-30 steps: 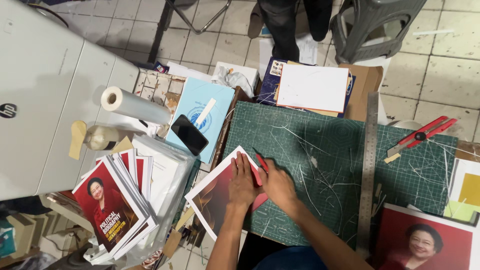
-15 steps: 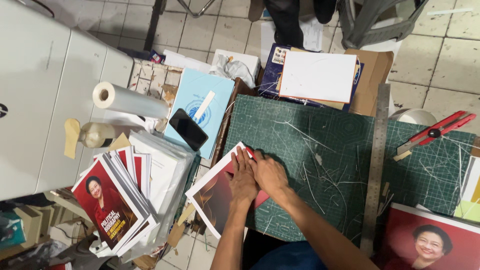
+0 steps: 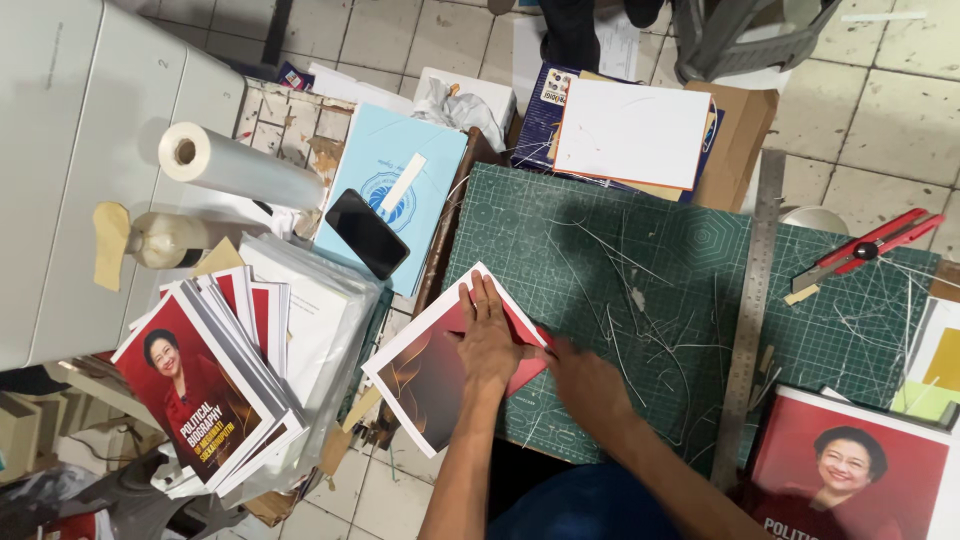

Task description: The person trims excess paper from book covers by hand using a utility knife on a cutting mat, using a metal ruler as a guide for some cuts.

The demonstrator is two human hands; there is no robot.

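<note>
Head view: printed sheet (image 3: pixel 425 375) under flat, open left hand (image 3: pixel 487 340), right hand (image 3: pixel 585 380) beside, grip unclear.

A small print-finishing or bookbinding workshop, set up on a tiled floor. The scored green cutting mat (image 3: pixel 650 270) is the hub: a long steel ruler (image 3: pixel 752 310) lies across its right part, a red utility knife (image 3: pixel 868 248) beyond that, stacks of printed red covers (image 3: pixel 205 385) to its left, with a roll of clear film (image 3: pixel 235 165) further left.
</note>
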